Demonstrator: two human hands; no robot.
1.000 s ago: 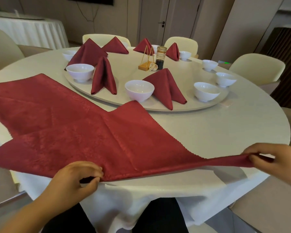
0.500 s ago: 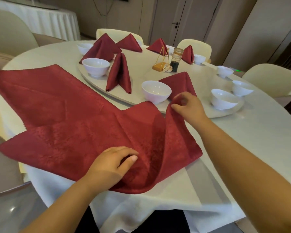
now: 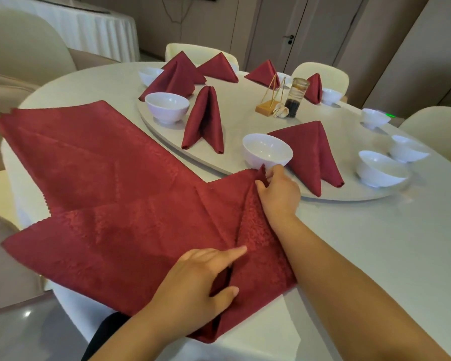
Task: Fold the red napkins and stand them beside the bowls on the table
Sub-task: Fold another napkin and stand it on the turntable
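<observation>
We begin at the right hand [image 3: 279, 194]: its fingertips pinch one corner of the top napkin [image 3: 115, 243], lifted slightly and just beside the near bowl [image 3: 267, 152]. The left hand [image 3: 193, 282] holds the same cloth at the near edge of the tabletop [image 3: 375, 243], forefinger laid straight along the crease and thumb curled over the fold below it (a dark pocket in the cloth shows between them). The top napkin lies partly folded, spreads leftward from both hands and overhangs the near edge. Beneath it, a second flat napkin [image 3: 89, 152] extends toward the left edge. The near bowl stands at the near rim of the turntable [image 3: 232, 121], with a standing napkin [image 3: 313, 155] just beside it on the right. Further left we find a left bowl [image 3: 167, 106] beside a narrow standing napkin [image 3: 203, 121]. A bottle [image 3: 296, 97] and a gold stand [image 3: 270, 100] sit near the turntable's centre.
</observation>
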